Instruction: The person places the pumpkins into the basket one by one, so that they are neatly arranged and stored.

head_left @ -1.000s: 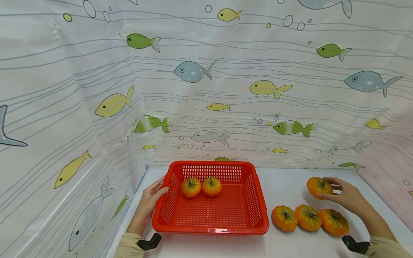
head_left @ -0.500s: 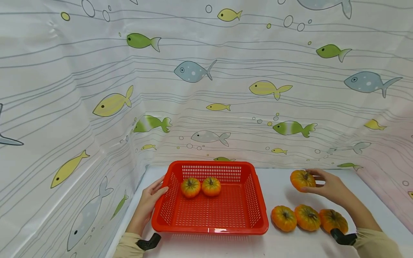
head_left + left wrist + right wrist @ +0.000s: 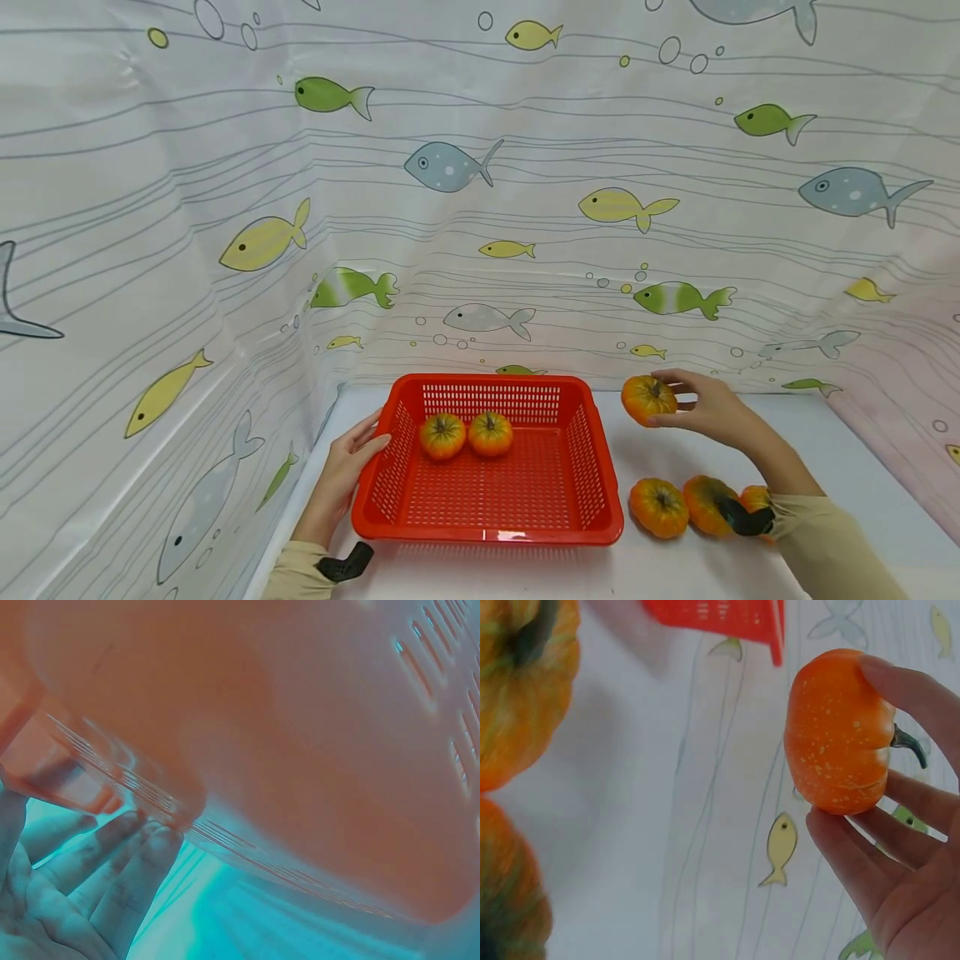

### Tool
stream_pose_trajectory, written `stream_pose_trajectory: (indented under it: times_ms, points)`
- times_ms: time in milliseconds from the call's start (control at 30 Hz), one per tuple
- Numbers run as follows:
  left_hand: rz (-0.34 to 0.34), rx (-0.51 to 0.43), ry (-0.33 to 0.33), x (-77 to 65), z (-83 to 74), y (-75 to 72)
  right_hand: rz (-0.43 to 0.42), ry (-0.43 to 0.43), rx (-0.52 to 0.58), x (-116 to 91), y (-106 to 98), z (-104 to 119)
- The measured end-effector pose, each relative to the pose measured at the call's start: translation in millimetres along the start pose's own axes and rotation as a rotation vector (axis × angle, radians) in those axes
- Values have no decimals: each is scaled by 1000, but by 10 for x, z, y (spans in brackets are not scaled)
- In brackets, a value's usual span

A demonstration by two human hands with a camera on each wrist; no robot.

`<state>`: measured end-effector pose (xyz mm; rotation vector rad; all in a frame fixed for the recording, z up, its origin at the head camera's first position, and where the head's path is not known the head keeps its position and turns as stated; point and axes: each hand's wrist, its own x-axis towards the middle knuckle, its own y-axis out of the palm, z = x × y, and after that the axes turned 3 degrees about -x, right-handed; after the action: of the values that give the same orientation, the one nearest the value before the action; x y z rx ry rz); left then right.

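Note:
Lifted over the table to the right of the basket, a small orange pumpkin (image 3: 647, 400) is pinched between the thumb and fingers of my right hand (image 3: 708, 408). The right wrist view shows this pumpkin (image 3: 836, 735) side-on, its dark stem toward the palm. My left hand (image 3: 345, 475) holds the left side of a red plastic basket (image 3: 487, 535), thumb at the rim. From the left wrist, the fingertips (image 3: 161, 840) meet the edge of the basket (image 3: 225, 765). Two pumpkins, one left (image 3: 442, 436) and one right (image 3: 491, 434), sit side by side inside the basket's far left part.
Right of the basket, three more pumpkins stand in a row on the white table (image 3: 555, 571): a near one (image 3: 658, 507), a middle one (image 3: 705, 500) and a far-right one (image 3: 756, 498), partly covered by my right forearm. A fish-print curtain (image 3: 480, 208) rises behind and along the sides.
My right hand has carried the pumpkin leftward and slightly up, from above the table row toward the basket's right side. The left hand and basket stay in place.

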<state>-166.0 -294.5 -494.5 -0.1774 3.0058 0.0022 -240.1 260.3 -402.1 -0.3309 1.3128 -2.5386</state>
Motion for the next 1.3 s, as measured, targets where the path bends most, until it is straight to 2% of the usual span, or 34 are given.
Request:
stream_pose_trajectory:
  times_ms: [400,800,1033,1300]
  points:
    - [13,5,6,2,4,-9,50,-127,42,333,187,469]
    - [6,1,7,-16,-20,-4,166,-214,51,620,399,861]
    - [5,1,3,-6,-6,-4,209,-236,-49,738,552,1019]
    - [0,-2,-2,19,23,-8,263,-234,-113,878,741,1169]
